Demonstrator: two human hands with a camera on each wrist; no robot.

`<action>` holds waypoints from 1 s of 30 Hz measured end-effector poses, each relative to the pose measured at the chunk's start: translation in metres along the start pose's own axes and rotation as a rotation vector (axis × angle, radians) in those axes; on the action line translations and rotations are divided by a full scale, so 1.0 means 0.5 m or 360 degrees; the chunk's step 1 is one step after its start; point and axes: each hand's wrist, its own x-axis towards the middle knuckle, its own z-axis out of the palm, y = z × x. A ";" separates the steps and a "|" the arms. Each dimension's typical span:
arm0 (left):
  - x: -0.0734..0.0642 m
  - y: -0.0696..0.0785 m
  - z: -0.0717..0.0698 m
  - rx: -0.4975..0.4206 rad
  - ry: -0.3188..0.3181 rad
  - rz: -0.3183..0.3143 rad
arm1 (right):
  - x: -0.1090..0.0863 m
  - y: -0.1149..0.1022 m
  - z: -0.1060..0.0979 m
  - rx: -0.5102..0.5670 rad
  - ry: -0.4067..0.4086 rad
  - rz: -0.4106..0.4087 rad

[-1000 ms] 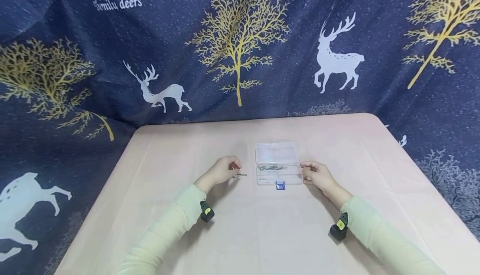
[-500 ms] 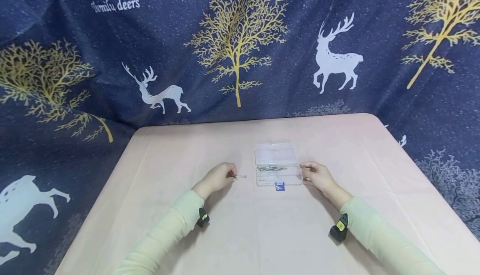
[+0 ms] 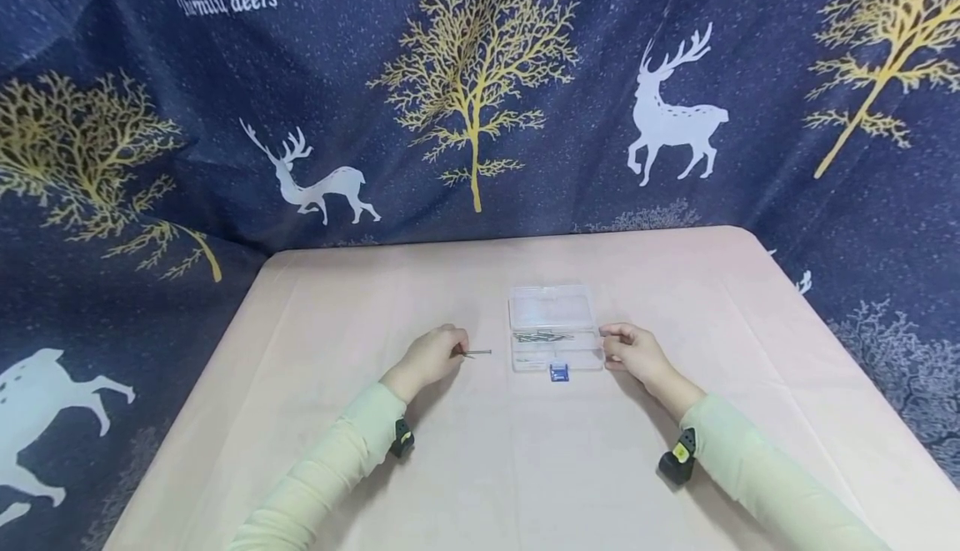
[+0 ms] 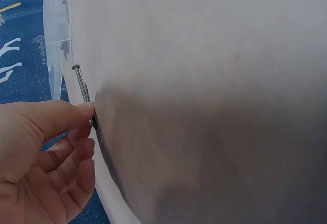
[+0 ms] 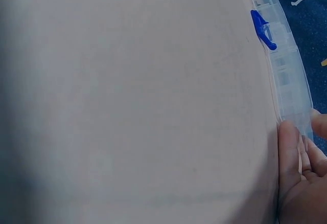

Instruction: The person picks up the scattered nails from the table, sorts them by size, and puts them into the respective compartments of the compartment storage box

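My left hand (image 3: 429, 358) pinches a few thin metal nails between thumb and forefinger, just left of the box. One nail (image 4: 78, 78) points away from the fingertips with its flat head outward; the others are partly hidden by the thumb. A clear plastic box (image 3: 581, 358) lies with its lid (image 3: 551, 309) folded back. Inside its rear compartment is a small pile of nails (image 3: 542, 337). A blue latch (image 3: 559, 373) hangs at the front. At the right end of the box, my right hand (image 3: 637, 355) grips the wall between thumb and fingers.
A pale pink cloth covers the table (image 3: 480, 468). Behind it hangs a dark blue curtain (image 3: 555, 151) with deer and yellow trees. Each wrist carries a small black camera, the right one (image 3: 678, 456) close above the cloth.
My left hand has drawn slightly left, and its fingers have closed together around the nails. The right hand and the box have stayed in place.
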 end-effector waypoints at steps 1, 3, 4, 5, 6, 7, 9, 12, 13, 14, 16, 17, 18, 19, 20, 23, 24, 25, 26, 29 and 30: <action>0.000 0.000 -0.001 0.0007 0.0002 -0.0004 | 0.000 0.000 0.000 0.0008 -0.0001 -0.0002; 0.000 0.000 -0.002 0.0025 0.0007 -0.0009 | -0.001 0.000 0.001 0.0014 -0.0002 -0.0005; -0.001 -0.001 -0.002 0.0029 0.0009 -0.0007 | -0.001 0.000 0.001 0.0019 0.0003 0.0001; 0.000 -0.001 -0.003 0.0029 0.0010 -0.0009 | -0.001 0.000 0.001 0.0023 0.0004 0.0005; 0.000 -0.002 -0.003 0.0034 0.0011 -0.0010 | -0.001 0.000 0.001 0.0018 -0.0001 0.0003; -0.001 -0.002 -0.003 0.0038 0.0014 -0.0010 | 0.000 0.001 0.001 0.0019 -0.0001 0.0006; -0.001 -0.004 -0.003 0.0048 0.0017 -0.0002 | 0.001 0.001 0.001 0.0020 0.0000 0.0011; -0.001 -0.005 -0.003 0.0061 0.0036 0.0033 | 0.002 0.001 0.001 0.0017 -0.0002 0.0005; -0.002 -0.006 -0.003 0.0067 0.0042 0.0047 | 0.002 0.001 0.001 0.0025 0.0004 0.0008; -0.002 -0.006 -0.002 0.0078 0.0049 0.0064 | 0.002 0.001 0.001 0.0029 0.0005 0.0005; -0.002 -0.007 -0.002 0.0097 0.0058 0.0088 | 0.002 0.002 0.001 0.0024 0.0003 0.0008; -0.002 -0.008 -0.001 0.0098 0.0057 0.0089 | 0.002 0.001 0.002 0.0029 0.0001 0.0010; -0.002 -0.008 -0.001 0.0102 0.0057 0.0095 | 0.002 0.002 0.002 0.0031 -0.0002 0.0013; -0.001 -0.009 -0.001 0.0110 0.0052 0.0093 | 0.002 0.002 0.003 0.0031 -0.0002 0.0014; -0.001 -0.010 0.000 0.0113 0.0048 0.0095 | 0.002 0.002 0.003 0.0028 -0.0001 0.0015; 0.000 -0.012 -0.001 0.0106 0.0025 0.0076 | 0.001 0.001 0.003 0.0032 0.0005 0.0019; 0.000 -0.012 -0.001 0.0108 0.0021 0.0074 | 0.001 0.001 0.003 0.0027 0.0008 0.0020; 0.000 -0.013 -0.001 0.0109 0.0016 0.0074 | 0.001 0.000 0.003 0.0026 0.0013 0.0023; 0.000 -0.014 -0.002 0.0103 0.0015 0.0072 | 0.001 -0.001 0.003 0.0022 0.0009 0.0022; -0.001 -0.015 -0.002 0.0091 0.0016 0.0069 | 0.002 -0.001 0.002 0.0018 0.0008 0.0023; -0.001 -0.016 -0.001 0.0086 0.0017 0.0071 | 0.002 -0.001 0.002 0.0022 0.0005 0.0019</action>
